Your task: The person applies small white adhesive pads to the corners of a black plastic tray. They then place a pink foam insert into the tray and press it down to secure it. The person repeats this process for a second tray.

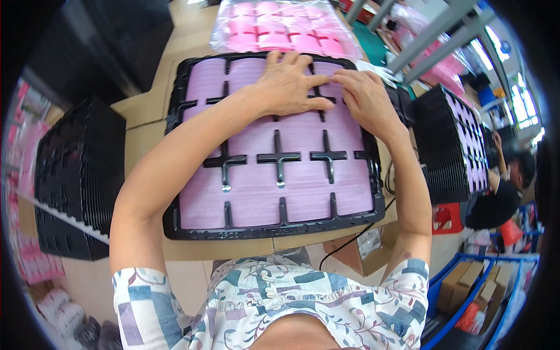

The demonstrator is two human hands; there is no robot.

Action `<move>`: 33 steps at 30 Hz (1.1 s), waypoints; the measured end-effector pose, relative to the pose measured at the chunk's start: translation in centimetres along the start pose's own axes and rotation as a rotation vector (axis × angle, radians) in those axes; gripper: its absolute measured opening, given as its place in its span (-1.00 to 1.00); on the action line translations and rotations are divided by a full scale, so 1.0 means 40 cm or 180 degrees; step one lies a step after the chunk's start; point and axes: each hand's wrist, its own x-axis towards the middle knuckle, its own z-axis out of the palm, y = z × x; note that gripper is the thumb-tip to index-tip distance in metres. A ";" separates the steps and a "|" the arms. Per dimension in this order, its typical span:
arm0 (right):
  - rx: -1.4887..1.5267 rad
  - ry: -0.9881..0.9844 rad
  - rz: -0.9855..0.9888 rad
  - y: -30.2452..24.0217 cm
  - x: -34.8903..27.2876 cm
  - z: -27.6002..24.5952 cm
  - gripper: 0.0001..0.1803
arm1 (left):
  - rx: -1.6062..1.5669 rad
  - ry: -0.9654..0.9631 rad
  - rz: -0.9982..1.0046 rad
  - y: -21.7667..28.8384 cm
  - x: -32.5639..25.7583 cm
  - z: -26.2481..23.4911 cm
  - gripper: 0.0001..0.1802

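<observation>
Left hand [291, 84]: open, palm down, fingers spread over the far half of the work; your forearm crosses above its left side.

Right hand [367, 102]: fingers bent, tips close to your left fingertips, at the far right part of the tray. Whether they pinch or only press, you cannot tell from here.

Lilac foam-like layer [251, 143]: under both hands, lying in the black tray [274, 234]; one sheet or several, not clear. Black cross-shaped ridges [279, 157] stand up through it.

Risks, as judged: the layer could crease or tear at a ridge if you push unevenly; a far corner could ride up on the rim if the right fingertips pull sideways; the tray could slide if you lean on its far half alone. The black cable [350, 239] by the near right corner could snag if the tray is drawn toward you.

Surface: table [143, 140], brown and cardboard-like, beneath the tray. Beyond the tray, a clear bag [286, 29] of pink pieces.

Room: to your left, a stack of black trays [76, 181]; to your right, a second stack [449, 146] showing lilac on its top. Farther right, a red stool [446, 219], a co-worker [496, 201] in dark clothing, and a blue rack [466, 256] with cartons. Below the table edge, an open carton [361, 251] on the pale floor [186, 277].
</observation>
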 end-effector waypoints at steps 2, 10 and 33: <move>-0.0182 -0.0225 -0.0010 0.001 -0.008 0.019 -0.60 | 0.0036 0.0037 -0.0109 0.001 0.002 -0.001 -0.32; -0.0383 -0.0227 0.0326 -0.004 -0.026 0.052 -0.44 | -0.0082 0.0299 -0.0395 0.008 -0.169 -0.103 -0.10; -0.0573 -0.0305 0.0550 -0.010 0.001 0.031 -0.53 | 0.0173 0.0077 -0.1287 -0.159 -0.344 -0.168 -0.28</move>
